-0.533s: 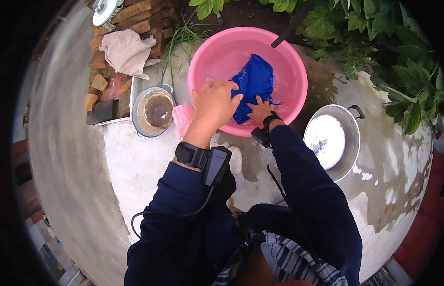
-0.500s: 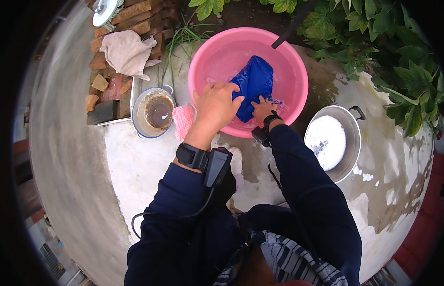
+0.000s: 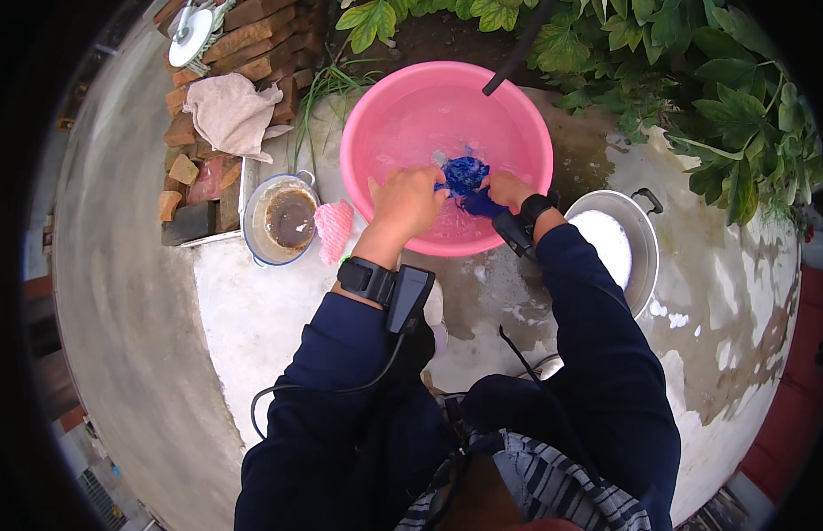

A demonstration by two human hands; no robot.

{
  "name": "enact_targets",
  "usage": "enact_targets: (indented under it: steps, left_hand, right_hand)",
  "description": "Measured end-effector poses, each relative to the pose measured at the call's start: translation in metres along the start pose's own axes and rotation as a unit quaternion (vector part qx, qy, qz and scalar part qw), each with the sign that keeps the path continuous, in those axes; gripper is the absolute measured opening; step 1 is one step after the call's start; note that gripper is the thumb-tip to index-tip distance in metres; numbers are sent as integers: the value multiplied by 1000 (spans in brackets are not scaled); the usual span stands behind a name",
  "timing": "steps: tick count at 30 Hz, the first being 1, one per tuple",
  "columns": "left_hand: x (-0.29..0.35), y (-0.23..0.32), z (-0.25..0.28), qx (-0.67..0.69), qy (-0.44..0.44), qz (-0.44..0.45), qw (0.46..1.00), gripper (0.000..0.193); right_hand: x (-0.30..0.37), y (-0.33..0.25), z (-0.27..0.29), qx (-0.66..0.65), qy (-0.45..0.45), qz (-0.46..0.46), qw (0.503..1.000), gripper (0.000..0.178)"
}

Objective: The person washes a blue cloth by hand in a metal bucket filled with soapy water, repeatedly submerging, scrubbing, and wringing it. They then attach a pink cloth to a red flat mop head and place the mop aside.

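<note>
A pink basin [image 3: 352,159] of water stands in front of me. Just above the water, a wet blue cloth [image 3: 465,175] is bunched up between my two hands. My left hand [image 3: 408,200] is closed on its left side, though the fingertips are partly hidden. On the right side, my right hand [image 3: 511,189] grips the cloth with curled fingers, and a fold hangs below them. A pink knitted cloth [image 3: 334,228] lies by the basin's left side, close to my left wrist.
To the left stands an enamel pot [image 3: 254,217] with murky brown liquid. On the right is a metal pot [image 3: 644,257] full of white suds. Stacked bricks [image 3: 252,35] hold a beige rag [image 3: 230,115]. A dark pole [image 3: 517,49] juts over the basin; leafy plants [image 3: 738,115] grow behind.
The blue cloth was spread out in the water with my hands resting on it; now it is gathered into a small bunch. My right hand has moved slightly right and closed on it.
</note>
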State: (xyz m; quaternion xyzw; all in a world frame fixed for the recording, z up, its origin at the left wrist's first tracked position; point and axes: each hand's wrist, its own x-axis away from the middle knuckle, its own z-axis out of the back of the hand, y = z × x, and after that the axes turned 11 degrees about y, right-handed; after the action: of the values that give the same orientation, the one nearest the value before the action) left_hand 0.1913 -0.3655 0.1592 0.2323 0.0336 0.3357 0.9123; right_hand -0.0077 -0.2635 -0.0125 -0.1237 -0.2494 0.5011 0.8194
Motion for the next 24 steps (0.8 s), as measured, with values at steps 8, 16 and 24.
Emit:
enact_targets:
  steps: [8,16,24]
  left_hand:
    - [-8,30,-44,98,6,-93,991,58]
    - [-23,143,-122,445,-36,-145,883,58]
    - [11,252,-139,665,-282,-27,691,38]
  right_hand:
    - [102,-54,178,-28,40,77,996,27]
    - [252,-56,269,-205,238,35,949,24]
    - [383,85,163,-519,306,-189,775,30]
